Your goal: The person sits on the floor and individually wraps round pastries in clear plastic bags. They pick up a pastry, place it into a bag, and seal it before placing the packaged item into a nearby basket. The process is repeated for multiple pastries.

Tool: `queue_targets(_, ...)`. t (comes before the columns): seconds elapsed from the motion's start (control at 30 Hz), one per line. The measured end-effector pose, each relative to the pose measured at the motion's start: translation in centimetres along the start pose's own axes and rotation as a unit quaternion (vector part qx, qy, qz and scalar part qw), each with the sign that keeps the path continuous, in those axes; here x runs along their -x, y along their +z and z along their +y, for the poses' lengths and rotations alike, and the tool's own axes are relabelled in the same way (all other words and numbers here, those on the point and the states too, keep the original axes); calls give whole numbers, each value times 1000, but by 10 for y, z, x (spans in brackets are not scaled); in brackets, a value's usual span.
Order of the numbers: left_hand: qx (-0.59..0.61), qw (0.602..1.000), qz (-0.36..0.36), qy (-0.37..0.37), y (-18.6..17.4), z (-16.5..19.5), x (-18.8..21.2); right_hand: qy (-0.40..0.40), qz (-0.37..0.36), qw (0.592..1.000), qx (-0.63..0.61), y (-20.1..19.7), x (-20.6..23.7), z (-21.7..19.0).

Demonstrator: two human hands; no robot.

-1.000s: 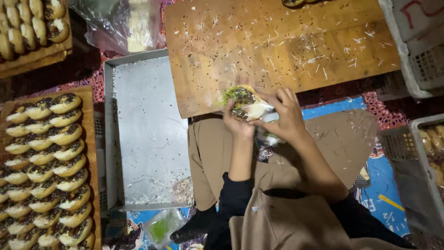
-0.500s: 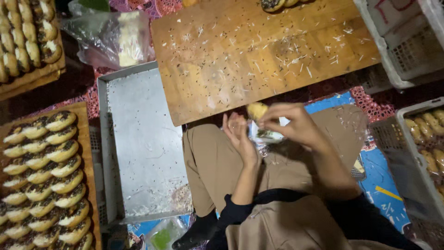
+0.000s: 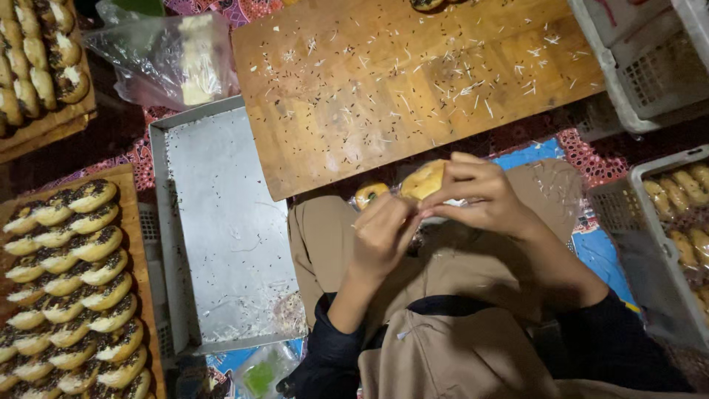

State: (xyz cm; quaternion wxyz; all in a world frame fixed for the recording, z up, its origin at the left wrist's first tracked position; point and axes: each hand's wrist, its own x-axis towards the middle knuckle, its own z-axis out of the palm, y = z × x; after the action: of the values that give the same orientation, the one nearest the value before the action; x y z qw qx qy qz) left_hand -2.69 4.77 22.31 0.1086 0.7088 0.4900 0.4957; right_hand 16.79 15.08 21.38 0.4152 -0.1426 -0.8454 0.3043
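right hand gripping bun (golden), left hand touching

The golden-yellow bun is showing against khaki-brown trousers. The wooden worktop is glowing orange-brown, speckled with dark and white sprinkles. The empty metal tray is looking dull grey. The rows of buns are wearing dark chocolate and pale cheese toppings. The floor mat is showing blue and red batik patterns.
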Motion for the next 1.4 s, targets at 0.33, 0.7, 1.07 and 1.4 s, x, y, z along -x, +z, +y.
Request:
queue_targets(0.33, 11, 999, -1, -39, -31, 9, 17, 3, -58, 911, 408, 6, 100, 92)
queue_targets(0.7, 91, 922, 162, -340, 0, -77, 17, 153, -33, 888, -433, 87, 55, 128)
queue_targets(1.07, 96, 830, 194, -514, 7, -119, 196, 450, 101, 782, -419, 263, 183, 96)
queue_targets(1.4, 4, 913, 69, -402, 41, -215, 156, 313, -124, 905, 261, 146, 115, 198)
